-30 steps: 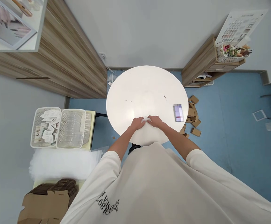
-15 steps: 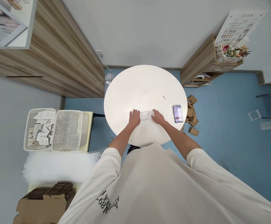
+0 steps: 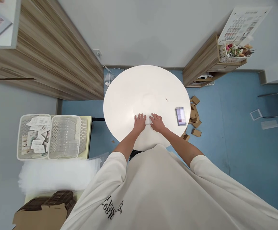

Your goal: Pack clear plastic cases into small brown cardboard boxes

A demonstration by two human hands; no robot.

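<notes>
A small, flat, whitish translucent packet (image 3: 148,120) lies on the round white table (image 3: 146,83) near its front edge; its exact kind cannot be made out. My left hand (image 3: 139,122) rests palm down over the packet's left end, its fingers stretched forward and slightly apart, with a ring on one of them. Over the right end lies my right hand (image 3: 157,122), also palm down with the fingers spread. Only a short middle strip of the packet shows between the hands. Further right on the table is a phone-like item (image 3: 181,116), blurred by pixelation.
Left of the table, a basket of printed cards (image 3: 21,137) and a basket of clear plastic cases (image 3: 52,140) stand beside white film sheets (image 3: 57,175) and flattened brown cartons (image 3: 40,217). Small brown boxes (image 3: 196,132) lie on the floor at right, near a wooden cabinet (image 3: 201,62).
My hands have moved closer together over the packet, covering more of its ends. The whole view has shifted slightly, with the table a little further left.
</notes>
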